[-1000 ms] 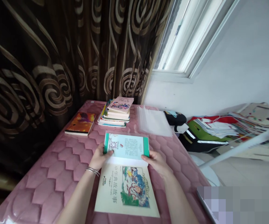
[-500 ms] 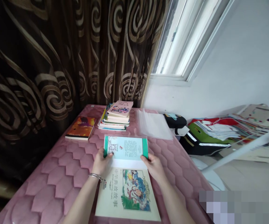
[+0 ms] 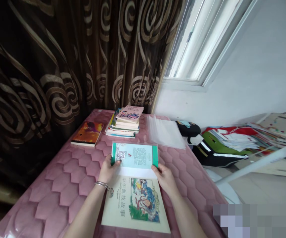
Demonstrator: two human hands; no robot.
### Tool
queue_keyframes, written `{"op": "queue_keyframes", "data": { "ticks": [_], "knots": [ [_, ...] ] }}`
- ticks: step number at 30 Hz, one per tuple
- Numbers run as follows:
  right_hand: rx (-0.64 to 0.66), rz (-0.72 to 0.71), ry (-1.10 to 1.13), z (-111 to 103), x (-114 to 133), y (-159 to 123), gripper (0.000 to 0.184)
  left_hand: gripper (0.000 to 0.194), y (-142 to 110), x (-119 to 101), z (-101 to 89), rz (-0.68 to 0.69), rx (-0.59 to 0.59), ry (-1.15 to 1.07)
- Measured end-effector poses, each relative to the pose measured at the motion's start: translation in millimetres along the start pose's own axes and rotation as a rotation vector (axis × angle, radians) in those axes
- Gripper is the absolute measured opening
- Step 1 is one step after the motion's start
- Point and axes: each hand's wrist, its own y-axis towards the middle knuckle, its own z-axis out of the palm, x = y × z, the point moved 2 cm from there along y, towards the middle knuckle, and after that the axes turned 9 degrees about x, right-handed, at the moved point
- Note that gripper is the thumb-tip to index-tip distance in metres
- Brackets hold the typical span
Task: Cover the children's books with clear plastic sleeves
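Note:
A picture book (image 3: 135, 203) lies opened out flat on the pink quilted surface (image 3: 65, 185), its illustrated front cover toward me. Its pale green back cover (image 3: 134, 155) with a QR code stands tilted up at the far side. My left hand (image 3: 109, 171), with a bracelet at the wrist, grips the left edge of that cover. At the cover's right lower corner my right hand (image 3: 166, 178) pinches it. A clear plastic cover seems to wrap the book, though I cannot tell for sure.
A stack of several books (image 3: 124, 121) and an orange book (image 3: 87, 133) lie at the far end near the dark patterned curtain (image 3: 58, 66). A clear plastic sheet (image 3: 165, 133) lies to their right. Bags and papers (image 3: 232, 140) pile up on the floor at right.
The hands and the book hold nearly the same pose; only my head has shifted slightly, moving the view.

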Motion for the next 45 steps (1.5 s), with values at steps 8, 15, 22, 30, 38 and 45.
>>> {"op": "queue_keyframes", "data": {
  "ticks": [8,15,22,30,38,45],
  "knots": [
    [-0.041,0.018,-0.057,0.3,-3.3,-0.1,0.047,0.025,0.9,2.9,-0.7,0.022,-0.02,0.062],
    [-0.014,-0.02,0.0,2.0,-2.2,0.7,0.046,0.028,1.4,4.6,-0.9,0.022,0.009,0.015],
    [-0.075,-0.008,-0.099,1.6,-4.5,-0.2,0.043,0.029,2.6,6.4,-4.6,0.038,0.025,0.056],
    [-0.078,0.004,-0.098,2.2,-5.9,0.4,0.044,0.025,1.7,5.0,-0.1,0.01,-0.03,0.086],
    [-0.107,-0.008,-0.144,2.4,-1.1,-0.5,0.043,0.04,1.7,2.9,-6.0,0.027,0.137,-0.078],
    [-0.097,-0.005,-0.086,3.6,-0.8,0.4,0.049,0.028,4.7,6.3,-5.8,0.021,0.063,0.069]
  ]
}}
